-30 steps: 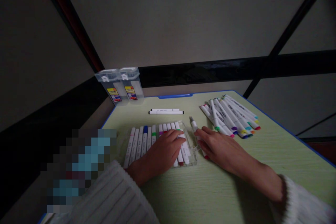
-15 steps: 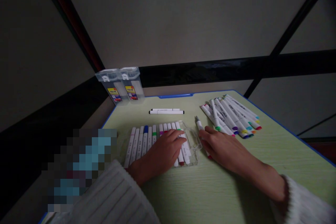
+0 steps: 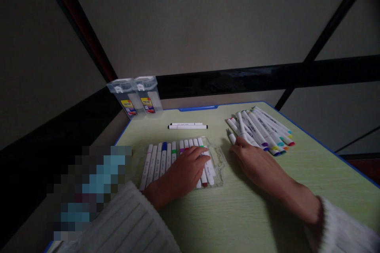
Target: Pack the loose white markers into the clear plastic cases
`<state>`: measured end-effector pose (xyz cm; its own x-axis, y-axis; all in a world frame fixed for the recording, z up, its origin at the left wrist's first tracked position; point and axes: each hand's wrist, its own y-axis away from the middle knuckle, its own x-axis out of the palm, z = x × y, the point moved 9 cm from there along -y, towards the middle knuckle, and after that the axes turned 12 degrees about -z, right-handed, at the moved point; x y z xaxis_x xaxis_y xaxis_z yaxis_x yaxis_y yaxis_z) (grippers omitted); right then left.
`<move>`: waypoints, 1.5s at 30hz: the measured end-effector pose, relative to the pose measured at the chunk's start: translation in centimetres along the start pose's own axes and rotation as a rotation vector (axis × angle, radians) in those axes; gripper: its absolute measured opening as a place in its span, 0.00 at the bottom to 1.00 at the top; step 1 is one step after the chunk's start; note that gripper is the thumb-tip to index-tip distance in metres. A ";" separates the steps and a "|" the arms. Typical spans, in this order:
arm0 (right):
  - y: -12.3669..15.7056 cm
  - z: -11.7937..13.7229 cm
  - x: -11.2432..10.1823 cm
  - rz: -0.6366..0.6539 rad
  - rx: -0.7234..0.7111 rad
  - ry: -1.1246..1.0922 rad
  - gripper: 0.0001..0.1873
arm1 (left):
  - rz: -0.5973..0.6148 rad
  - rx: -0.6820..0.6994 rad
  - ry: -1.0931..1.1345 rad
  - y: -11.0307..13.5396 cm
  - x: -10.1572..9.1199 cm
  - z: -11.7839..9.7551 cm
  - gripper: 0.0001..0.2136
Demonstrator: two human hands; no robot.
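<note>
My left hand (image 3: 190, 166) lies flat over a row of white markers (image 3: 157, 162) in a clear plastic tray (image 3: 220, 180), its fingers stretched out on the caps. Blue, green, purple and red bands mark some of those markers. To the right of the tray, my right hand (image 3: 252, 158) is closed around a white marker (image 3: 232, 138) whose narrow grey tip shows beyond the fingers. The rest of that marker is hidden by the hand. Just behind my right hand lies a loose pile of white markers (image 3: 261, 128) with coloured ends.
Two white markers with black ends (image 3: 188, 127) lie behind the tray. Two clear lidded boxes (image 3: 148, 99) with yellow labels stand at the table's back left corner. A blue handle (image 3: 198, 108) sits on the back edge of the pale green table (image 3: 208, 221). A wall rises behind.
My right hand has moved a little right, away from the tray and closer to the pile, with the marker in it. My left hand has stayed in place.
</note>
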<state>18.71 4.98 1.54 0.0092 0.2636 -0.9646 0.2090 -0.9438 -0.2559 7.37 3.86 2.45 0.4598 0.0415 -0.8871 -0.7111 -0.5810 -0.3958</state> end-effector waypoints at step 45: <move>0.3 3.8 -2.2 -0.171 -0.188 -0.183 0.12 | -0.048 0.021 -0.009 -0.2 -0.3 0.0 0.11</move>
<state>15.05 3.36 3.33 -0.2137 0.3591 -0.9085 0.3695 -0.8312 -0.4154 7.39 3.93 2.78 0.4883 0.0764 -0.8693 -0.6997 -0.5611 -0.4423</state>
